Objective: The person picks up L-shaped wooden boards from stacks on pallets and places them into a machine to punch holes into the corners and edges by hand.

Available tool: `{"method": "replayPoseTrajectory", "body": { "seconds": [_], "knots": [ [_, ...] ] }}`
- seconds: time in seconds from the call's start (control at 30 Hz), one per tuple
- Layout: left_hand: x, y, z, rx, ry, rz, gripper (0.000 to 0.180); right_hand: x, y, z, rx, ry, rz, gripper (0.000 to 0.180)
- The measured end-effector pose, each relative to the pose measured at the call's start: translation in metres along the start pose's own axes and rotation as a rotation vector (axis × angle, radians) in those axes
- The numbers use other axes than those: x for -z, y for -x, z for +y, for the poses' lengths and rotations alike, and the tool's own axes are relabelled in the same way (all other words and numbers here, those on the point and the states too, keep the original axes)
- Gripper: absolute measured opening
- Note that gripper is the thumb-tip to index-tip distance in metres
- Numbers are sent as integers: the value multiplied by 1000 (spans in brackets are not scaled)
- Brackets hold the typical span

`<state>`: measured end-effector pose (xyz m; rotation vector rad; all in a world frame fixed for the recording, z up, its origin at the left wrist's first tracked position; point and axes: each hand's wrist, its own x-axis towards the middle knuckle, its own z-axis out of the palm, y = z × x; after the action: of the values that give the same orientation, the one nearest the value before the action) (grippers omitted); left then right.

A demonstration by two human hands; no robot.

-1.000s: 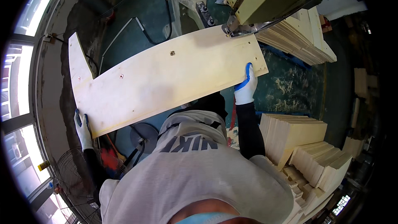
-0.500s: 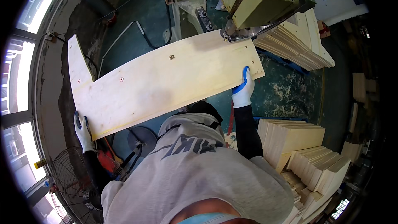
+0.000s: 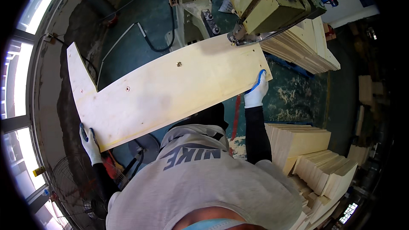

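Observation:
A long pale plywood panel (image 3: pixel 170 89) with an upright arm at its left end lies across my front, slightly tilted in the picture. My left hand (image 3: pixel 90 142), in a white and blue glove, grips its near left corner. At the near right corner my right hand (image 3: pixel 257 90), gloved alike, holds the edge with the thumb on top and the fingers hidden beneath. The panel's far right edge runs under the head of a green machine (image 3: pixel 272 10), by its metal guide plate (image 3: pixel 247 39). Whether a blade touches the wood is hidden.
Stacked cut panels (image 3: pixel 304 44) stand behind the machine at right, and more plywood stacks (image 3: pixel 298 142) sit near my right side. A wire-caged fan (image 3: pixel 72 183) is at my lower left. A cable (image 3: pixel 162 49) lies on the floor beyond the panel. Windows line the left.
The panel has shifted slightly, its left end coming nearer to me. Both hands moved with it, and my right hand slid a little to the right.

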<state>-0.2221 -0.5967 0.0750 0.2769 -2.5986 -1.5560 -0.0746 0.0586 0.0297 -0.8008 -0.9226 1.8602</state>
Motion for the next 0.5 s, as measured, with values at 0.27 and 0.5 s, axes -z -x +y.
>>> {"method": "replayPoseTrajectory", "body": {
  "seconds": [0.27,0.5],
  "knots": [
    [1,-24,-1,0,3,-16,54,-11,10,-1,10,-12,86,44],
    [0,-30,26,94,-32,-21,54,-9,12,5,3,-16,143,45]
  ]
}}
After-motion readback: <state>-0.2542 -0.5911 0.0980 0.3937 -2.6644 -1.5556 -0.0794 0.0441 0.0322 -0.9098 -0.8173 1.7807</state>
